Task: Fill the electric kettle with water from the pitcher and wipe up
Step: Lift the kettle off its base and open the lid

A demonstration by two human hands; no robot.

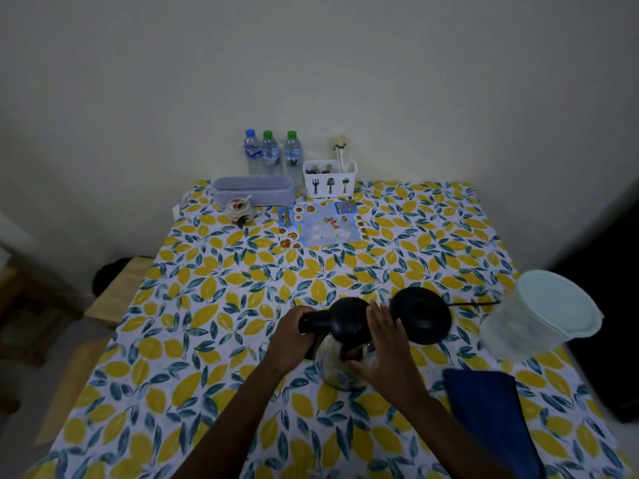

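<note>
Your left hand [288, 335] fingers wrap closed around the black handle of the kettle [340, 354], lower centre of frame. Your right hand [378, 344] lies flat, fingers spread, against the kettle's right side and lid. Right of it: black base [423, 318], lidded pitcher [539, 314], blue cloth [491, 416].

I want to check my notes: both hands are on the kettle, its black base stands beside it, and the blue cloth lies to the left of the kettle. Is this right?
Not quite. In the head view the blue cloth lies right of the kettle, not left. The rest holds: left hand and right hand on it, black base beside.
</note>
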